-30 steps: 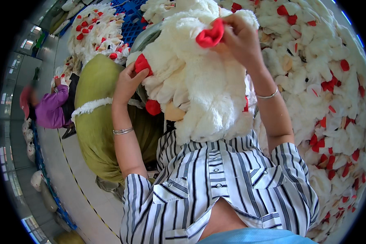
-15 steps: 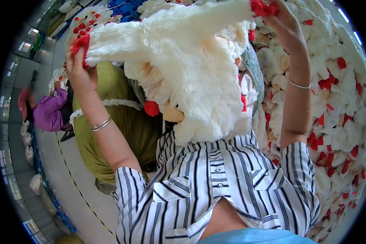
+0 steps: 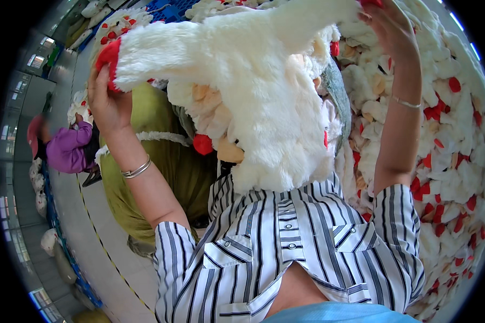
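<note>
A furry cream-white plush skin (image 3: 258, 91) hangs stretched out between my raised hands, its lower end resting against my striped shirt. My left hand (image 3: 106, 97) grips the red tip (image 3: 109, 60) of one limb, fingers wrapped behind it. At the top right, my right hand (image 3: 390, 32) is closed on the other limb's red end, mostly cut off by the picture's edge. Behind the skin, more white and beige plush pieces (image 3: 205, 102) show, with a round red piece (image 3: 202, 144) beside them.
An olive-green sack (image 3: 161, 183) stands at left, a grey-green sack edge (image 3: 337, 102) behind the skin. A large heap of white plush pieces with red parts (image 3: 436, 156) fills the right. A person in purple (image 3: 70, 148) sits far left, past a striped floor line (image 3: 99, 242).
My right hand has moved up and to the right, drawing its limb of the plush skin outward. My left hand has barely moved, still holding its red tip.
</note>
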Action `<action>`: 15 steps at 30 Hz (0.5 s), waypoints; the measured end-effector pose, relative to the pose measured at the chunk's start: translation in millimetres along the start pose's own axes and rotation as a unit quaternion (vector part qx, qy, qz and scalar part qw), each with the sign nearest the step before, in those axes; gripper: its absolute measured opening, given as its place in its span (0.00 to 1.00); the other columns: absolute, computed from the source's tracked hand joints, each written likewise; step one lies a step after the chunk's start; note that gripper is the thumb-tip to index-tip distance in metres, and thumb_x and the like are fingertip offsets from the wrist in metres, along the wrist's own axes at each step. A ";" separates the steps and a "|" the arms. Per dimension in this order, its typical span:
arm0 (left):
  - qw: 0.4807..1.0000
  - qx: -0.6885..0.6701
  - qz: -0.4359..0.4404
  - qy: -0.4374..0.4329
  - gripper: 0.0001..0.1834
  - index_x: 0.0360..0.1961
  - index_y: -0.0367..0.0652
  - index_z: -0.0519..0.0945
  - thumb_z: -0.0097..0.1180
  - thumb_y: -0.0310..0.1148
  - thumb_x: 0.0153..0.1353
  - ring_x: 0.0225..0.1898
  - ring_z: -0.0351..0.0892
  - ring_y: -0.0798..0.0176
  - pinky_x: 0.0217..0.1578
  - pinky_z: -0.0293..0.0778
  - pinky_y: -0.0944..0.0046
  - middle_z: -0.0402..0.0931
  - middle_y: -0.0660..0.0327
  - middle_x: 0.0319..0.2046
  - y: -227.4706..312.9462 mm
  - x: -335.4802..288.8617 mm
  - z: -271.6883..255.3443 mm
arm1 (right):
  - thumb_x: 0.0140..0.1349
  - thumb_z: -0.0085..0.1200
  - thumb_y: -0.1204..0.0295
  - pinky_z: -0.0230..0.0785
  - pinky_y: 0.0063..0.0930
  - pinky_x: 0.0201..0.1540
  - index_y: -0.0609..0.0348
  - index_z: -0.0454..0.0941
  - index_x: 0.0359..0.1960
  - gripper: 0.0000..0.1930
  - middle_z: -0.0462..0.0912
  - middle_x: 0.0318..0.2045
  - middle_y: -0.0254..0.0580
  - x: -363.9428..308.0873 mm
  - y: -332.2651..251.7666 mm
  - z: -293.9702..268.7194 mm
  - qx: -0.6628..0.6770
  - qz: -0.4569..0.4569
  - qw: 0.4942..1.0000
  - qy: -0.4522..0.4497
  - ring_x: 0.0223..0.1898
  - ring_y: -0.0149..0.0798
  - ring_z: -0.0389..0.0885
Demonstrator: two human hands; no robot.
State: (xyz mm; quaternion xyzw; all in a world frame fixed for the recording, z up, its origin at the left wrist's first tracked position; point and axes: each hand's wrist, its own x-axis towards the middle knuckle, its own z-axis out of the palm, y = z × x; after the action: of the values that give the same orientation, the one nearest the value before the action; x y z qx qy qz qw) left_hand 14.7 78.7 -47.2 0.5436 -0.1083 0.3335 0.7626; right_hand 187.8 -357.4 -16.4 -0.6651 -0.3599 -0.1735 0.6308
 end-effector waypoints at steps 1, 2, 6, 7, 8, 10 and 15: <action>1.000 0.007 -0.011 -0.020 0.17 0.54 0.35 0.75 0.51 0.28 0.65 0.52 0.77 0.62 0.54 0.72 0.61 0.78 0.56 0.49 -3.3 -1.7 -0.5 | 0.65 0.56 0.70 0.70 0.19 0.35 0.64 0.80 0.37 0.08 0.81 0.33 0.34 10.3 18.3 0.4 -0.165 -0.077 0.983 0.021 0.32 0.24 0.76; 0.999 0.012 -0.021 -0.041 0.16 0.54 0.35 0.74 0.51 0.29 0.66 0.52 0.77 0.62 0.55 0.71 0.60 0.78 0.56 0.50 -5.6 -1.4 0.0 | 0.64 0.56 0.71 0.70 0.19 0.36 0.64 0.79 0.36 0.07 0.80 0.34 0.35 16.5 27.4 2.2 -0.327 -0.151 0.932 0.041 0.33 0.24 0.76; 0.993 0.111 0.040 0.017 0.16 0.52 0.37 0.75 0.57 0.26 0.62 0.47 0.78 0.66 0.51 0.74 0.64 0.78 0.58 0.46 -16.2 -38.6 61.0 | 0.65 0.53 0.72 0.62 0.15 0.25 0.63 0.80 0.36 0.07 0.74 0.20 0.28 -21.3 -40.2 102.4 -0.027 -0.021 0.998 -0.055 0.22 0.20 0.68; 0.991 0.126 0.034 0.022 0.15 0.50 0.37 0.75 0.58 0.25 0.62 0.45 0.77 0.69 0.48 0.75 0.67 0.78 0.59 0.45 -20.2 -46.9 77.5 | 0.65 0.54 0.69 0.65 0.17 0.29 0.62 0.78 0.37 0.08 0.76 0.25 0.30 -33.2 -45.9 107.0 -0.053 -0.010 0.992 -0.112 0.28 0.21 0.72; 0.988 0.145 0.032 0.029 0.14 0.48 0.37 0.74 0.60 0.24 0.61 0.43 0.77 0.72 0.45 0.75 0.71 0.78 0.60 0.44 -22.5 -54.8 92.6 | 0.66 0.54 0.67 0.68 0.19 0.32 0.62 0.77 0.39 0.10 0.78 0.29 0.32 -42.2 -48.8 112.0 -0.073 -0.003 0.982 -0.171 0.33 0.22 0.76; 0.998 0.050 -0.005 -0.023 0.17 0.50 0.37 0.73 0.61 0.29 0.62 0.41 0.77 0.72 0.44 0.76 0.71 0.77 0.61 0.43 -32.2 -68.2 111.3 | 0.57 0.65 0.61 0.70 0.22 0.30 0.66 0.79 0.34 0.18 0.81 0.24 0.38 -71.0 -46.1 155.0 0.057 0.015 0.987 -0.148 0.28 0.26 0.78; 0.995 -0.015 -0.102 -0.014 0.16 0.51 0.37 0.73 0.59 0.29 0.64 0.38 0.77 0.74 0.36 0.75 0.73 0.78 0.63 0.42 -47.3 -85.1 111.0 | 0.64 0.56 0.70 0.65 0.23 0.25 0.68 0.78 0.35 0.10 0.76 0.20 0.34 -84.6 -31.2 173.4 0.073 0.097 0.988 -0.096 0.23 0.22 0.71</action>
State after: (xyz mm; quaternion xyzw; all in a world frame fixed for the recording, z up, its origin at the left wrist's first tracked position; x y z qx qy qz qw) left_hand 2.1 -63.5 -85.1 0.5447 -0.0685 0.2447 0.7993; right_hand 69.6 -214.0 -77.0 -0.6628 -0.3643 -0.0202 0.6539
